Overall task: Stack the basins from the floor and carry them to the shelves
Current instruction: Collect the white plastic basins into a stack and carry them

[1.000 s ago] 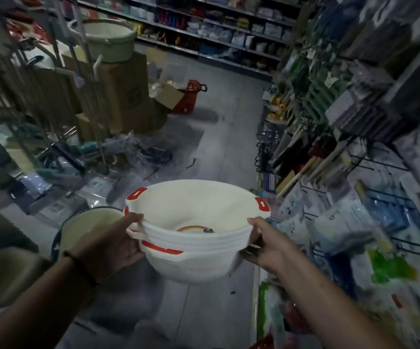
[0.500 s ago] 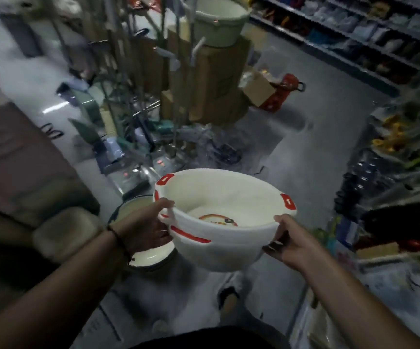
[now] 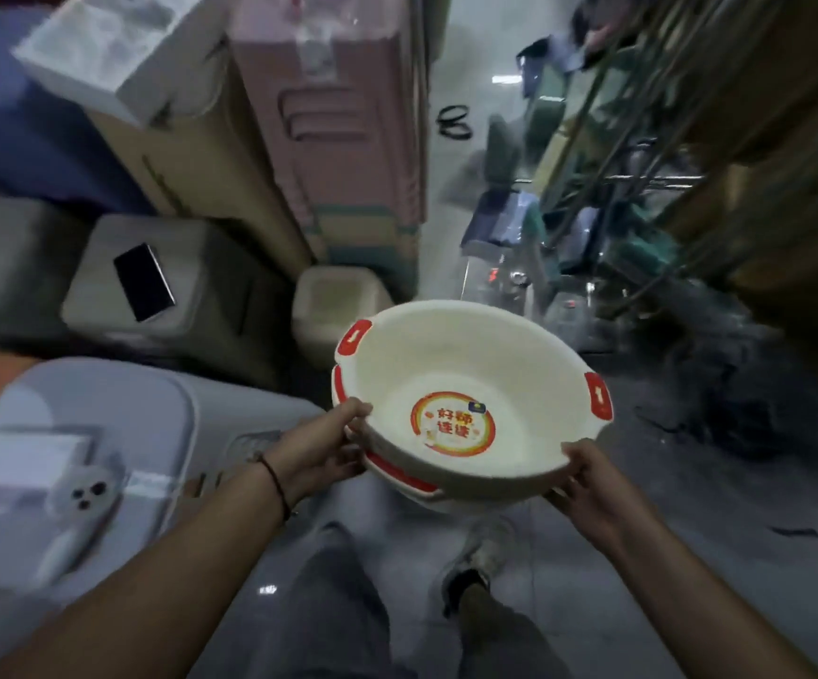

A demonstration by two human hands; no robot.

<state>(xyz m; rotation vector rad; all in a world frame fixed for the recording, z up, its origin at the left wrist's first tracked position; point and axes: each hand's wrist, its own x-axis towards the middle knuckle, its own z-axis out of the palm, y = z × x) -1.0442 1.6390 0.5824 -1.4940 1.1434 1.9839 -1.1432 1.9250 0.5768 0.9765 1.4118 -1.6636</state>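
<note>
Head view, looking down: nested stack of basins (image 3: pixel 470 365) held above the grey floor (image 3: pixel 691 556), smooth cream-white plastic, round and deep, with glossy red tabs at the rim and a red band along a lower basin's edge. Round red-and-orange sticker (image 3: pixel 453 423) on the bottom of the top basin, printed with Chinese characters, possibly "好帮" among them, too blurred to read with confidence; small blue badge at its upper right. Left hand (image 3: pixel 316 450) curled round the near-left rim, thumb over the lip, fingers tucked beneath; dark cord bracelet (image 3: pixel 274 485) at the wrist. Right hand (image 3: pixel 593 487) gripping the near-right rim likewise, thumb lying on top of the edge, fingers wrapped underneath. Below, dark trousers and one shoe (image 3: pixel 482 556) on the floor. To the left, a pale square bin (image 3: pixel 333 306) with rounded corners, open at the top; beyond it a beige lidded box (image 3: pixel 211 267) carrying a flat black phone (image 3: pixel 144 281), glossy and rectangular. Behind, a brown cardboard carton (image 3: pixel 191 159) and a tall pink moulded plastic unit (image 3: pixel 343 100) with recessed handle slots. At upper right, a smeared tangle of green poles and wrapped goods, hard to make out.
</note>
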